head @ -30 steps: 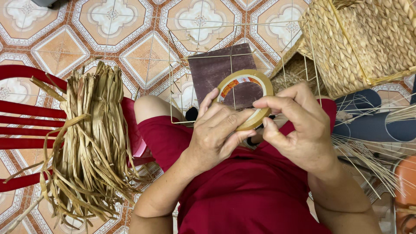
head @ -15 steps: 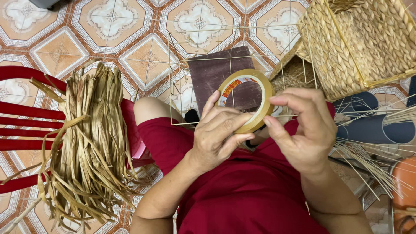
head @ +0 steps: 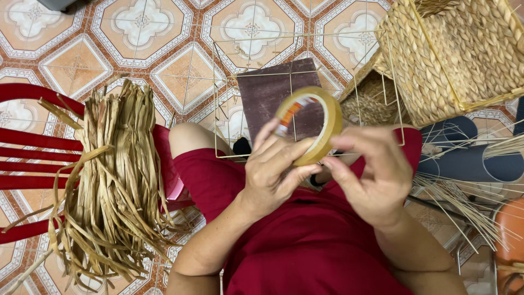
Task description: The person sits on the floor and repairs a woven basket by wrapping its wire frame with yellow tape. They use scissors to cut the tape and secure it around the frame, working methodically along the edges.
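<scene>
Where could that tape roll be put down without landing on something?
Bare tiled floor lies at the top left, between the red chair and the wire frame. The right is crowded: woven baskets and loose reeds. Dried straw covers the chair.

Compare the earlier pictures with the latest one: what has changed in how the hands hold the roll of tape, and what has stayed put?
The roll of tape has turned more edge-on and sits a little lower. The right hand has drawn its fingers in to the roll's near edge. The left hand still grips it from below. The bundle of dried straw, wire frame and woven basket have not moved.
</scene>
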